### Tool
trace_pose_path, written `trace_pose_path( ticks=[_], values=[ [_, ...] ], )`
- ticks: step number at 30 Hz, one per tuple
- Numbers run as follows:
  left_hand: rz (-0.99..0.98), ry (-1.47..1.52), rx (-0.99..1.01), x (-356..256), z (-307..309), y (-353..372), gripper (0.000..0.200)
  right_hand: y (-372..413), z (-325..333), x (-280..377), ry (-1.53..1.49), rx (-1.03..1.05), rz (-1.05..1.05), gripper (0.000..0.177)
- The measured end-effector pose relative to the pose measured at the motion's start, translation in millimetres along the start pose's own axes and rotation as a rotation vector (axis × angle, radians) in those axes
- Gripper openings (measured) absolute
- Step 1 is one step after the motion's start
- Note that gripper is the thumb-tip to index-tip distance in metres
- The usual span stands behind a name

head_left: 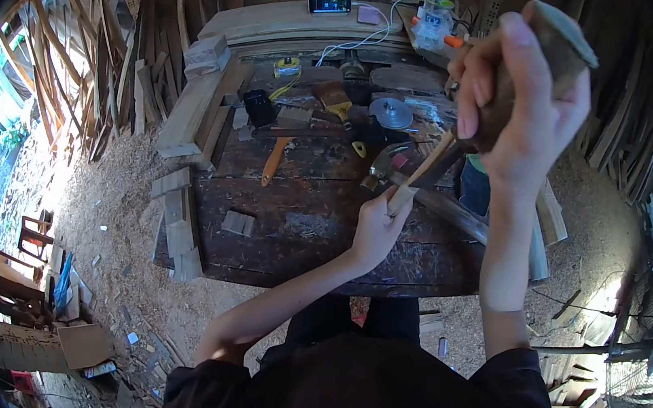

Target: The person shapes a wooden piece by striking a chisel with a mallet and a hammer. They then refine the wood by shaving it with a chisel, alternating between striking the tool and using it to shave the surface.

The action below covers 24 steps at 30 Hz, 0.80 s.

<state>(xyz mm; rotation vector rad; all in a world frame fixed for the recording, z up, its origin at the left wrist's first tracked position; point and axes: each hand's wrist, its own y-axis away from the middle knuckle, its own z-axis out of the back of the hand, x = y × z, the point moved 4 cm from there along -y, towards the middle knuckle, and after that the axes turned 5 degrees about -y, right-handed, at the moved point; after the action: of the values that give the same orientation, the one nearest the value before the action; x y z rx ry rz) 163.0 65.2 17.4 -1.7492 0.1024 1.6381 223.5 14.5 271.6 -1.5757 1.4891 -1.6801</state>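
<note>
My left hand [379, 228] is closed around the lower end of a slim pale wooden strip [429, 163], low over the dark wooden table. Raised close to the camera on the right, my right hand [529, 97] has its fingers wrapped round a brownish block-like piece [559, 41] with a pale edge; I cannot tell its exact kind. The strip's upper end overlaps the underside of that piece in this view. Just left of the strip lies a claw hammer [381, 166]. A clear round disc [391, 113] rests farther back.
On the worn table [305, 227] lie an orange handle [276, 161], a wide brush [334, 101], a yellow tape measure [287, 67] and a small wood block [239, 223]. Boards [198, 122] line its left side. A lit phone [329, 3] stands at the back. Wood shavings cover the floor.
</note>
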Motion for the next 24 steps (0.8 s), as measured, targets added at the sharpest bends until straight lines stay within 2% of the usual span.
trace_pose_path(
  ticks=[2,4,6,10,12,14,18,20,22,24],
  values=[
    [0.008,-0.037,0.049,-8,1,-6,0.02,-4,-3,13,-0.006,-0.023,0.034,0.011],
    [0.009,-0.038,0.052,-7,1,-5,0.02,-1,1,11,-0.041,-0.037,-0.048,0.013],
    [-0.001,-0.036,0.052,-6,0,-3,0.02,11,0,-10,0.154,0.054,0.051,0.015],
    [0.031,-0.054,0.06,-13,2,-7,0.018,-6,2,9,-0.051,0.019,0.068,0.014],
    [0.018,-0.012,0.07,-11,-1,-5,0.017,-1,0,12,-0.036,-0.036,-0.015,0.012],
    [0.024,0.083,-0.041,2,-5,-3,0.016,11,-4,-7,0.108,0.017,0.047,0.012],
    [0.04,0.017,0.018,-7,1,-9,0.017,-6,-2,14,-0.021,-0.014,0.064,0.011],
    [-0.026,-0.049,0.031,-10,2,-12,0.016,0,-3,15,-0.053,-0.021,0.025,0.011],
    [0.005,-0.019,0.015,-2,-2,-7,0.016,13,-4,-4,0.15,0.012,0.048,0.012],
    [0.031,0.004,-0.006,5,-5,-7,0.016,6,2,-3,0.106,0.004,0.095,0.013]
  ],
)
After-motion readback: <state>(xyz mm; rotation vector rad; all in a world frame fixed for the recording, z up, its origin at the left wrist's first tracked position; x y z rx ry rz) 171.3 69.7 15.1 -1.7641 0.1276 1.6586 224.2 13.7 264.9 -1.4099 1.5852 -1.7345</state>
